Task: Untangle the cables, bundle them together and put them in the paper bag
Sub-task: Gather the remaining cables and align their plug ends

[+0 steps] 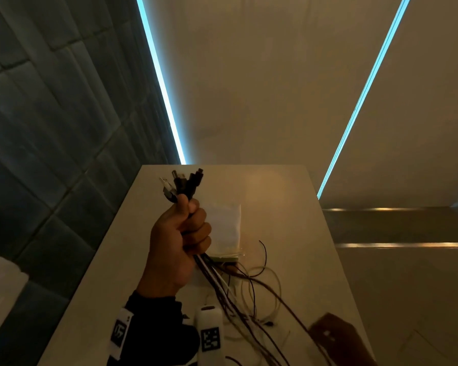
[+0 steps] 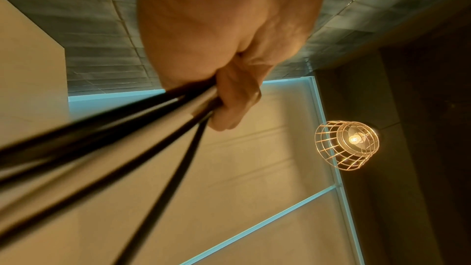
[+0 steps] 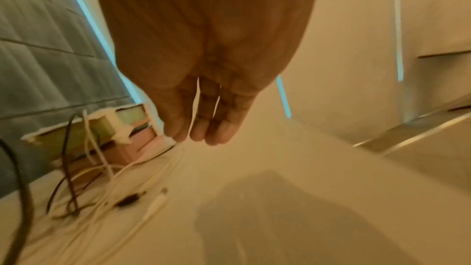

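My left hand [image 1: 181, 233] is raised over the table [image 1: 288, 207] and grips a bunch of black and white cables [image 1: 183, 184], their plugs sticking up out of the fist. Their loose lengths [image 1: 249, 299] trail down onto the table in tangled loops. In the left wrist view, the curled fingers [image 2: 231, 98] clamp several dark cables [image 2: 122, 132]. A white paper bag [image 1: 226, 225] lies flat behind that hand, shown with green and pink parts in the right wrist view [image 3: 102, 130]. My right hand [image 3: 203, 112] hovers above the table with straight fingers and holds nothing; it is blurred at the lower right [image 1: 336, 336].
A white plug [image 3: 155, 205] and a black plug [image 3: 130, 200] lie on the table near the bag. A grey padded wall [image 1: 50, 128] runs along the table's left side. Blue light strips cross the wall behind. A wire-cage lamp [image 2: 346, 144] hangs overhead.
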{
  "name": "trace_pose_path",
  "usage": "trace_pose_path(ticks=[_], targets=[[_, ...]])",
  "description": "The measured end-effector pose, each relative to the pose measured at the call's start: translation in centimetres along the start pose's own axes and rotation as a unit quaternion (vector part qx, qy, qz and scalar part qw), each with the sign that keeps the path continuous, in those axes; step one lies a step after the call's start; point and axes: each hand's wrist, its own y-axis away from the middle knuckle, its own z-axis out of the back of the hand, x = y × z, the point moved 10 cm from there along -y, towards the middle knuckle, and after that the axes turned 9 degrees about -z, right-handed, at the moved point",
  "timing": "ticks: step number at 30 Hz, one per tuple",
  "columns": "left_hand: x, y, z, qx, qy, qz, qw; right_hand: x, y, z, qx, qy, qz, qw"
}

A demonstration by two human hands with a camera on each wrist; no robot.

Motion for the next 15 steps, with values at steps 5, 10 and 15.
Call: trace_pose_path(ticks=[5,10,15], targets=[[-0.1,0.6,0.6,-0.018,-0.019,0.007,1.000,8.6,2.7,-11.8,0.218,0.119,0.104,0.963],[-0.4,0.9,1.4,-0.032,-0.025,0.006,0.999,12.0,3.9,-13.1,0.180,0.208,0.147,0.950],[-0.3,0.9,1.4,-0.023,-0.032,-0.003,0.999,12.2,3.1,-14.1,0.163,0.204,0.165,0.951]])
